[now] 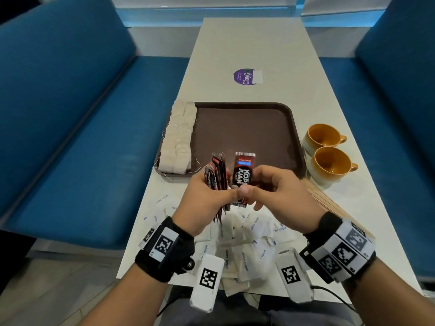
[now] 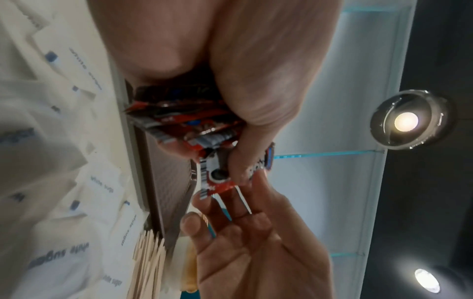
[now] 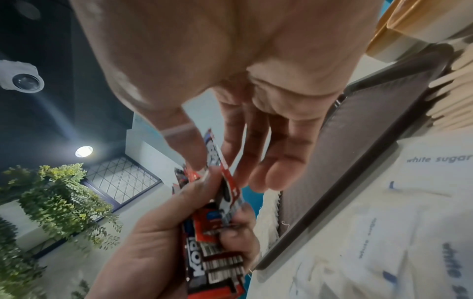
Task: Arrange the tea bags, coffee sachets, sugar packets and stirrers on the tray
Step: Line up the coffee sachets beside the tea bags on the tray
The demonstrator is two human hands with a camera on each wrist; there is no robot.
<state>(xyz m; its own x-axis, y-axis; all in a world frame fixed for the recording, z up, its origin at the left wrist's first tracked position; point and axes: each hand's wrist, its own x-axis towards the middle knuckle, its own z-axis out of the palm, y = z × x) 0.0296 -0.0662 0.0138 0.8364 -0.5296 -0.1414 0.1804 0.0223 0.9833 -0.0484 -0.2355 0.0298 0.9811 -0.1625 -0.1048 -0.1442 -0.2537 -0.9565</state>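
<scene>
The left hand [image 1: 207,198] gripped a fanned bunch of thin red foil coffee sachets [image 1: 217,175], while the right hand [image 1: 277,191] pinched one light, probably slippery red-and-black sachet [image 1: 242,177] at its lower edge.

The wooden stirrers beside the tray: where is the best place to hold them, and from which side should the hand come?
The wooden stirrers lie flat in a loose bundle on the table, right of the tray, below the cups. Probably best to pinch the bundle across its middle from above, thumb and fingers on the long sides. The right hand is nearer, but it holds a coffee sachet.
</scene>
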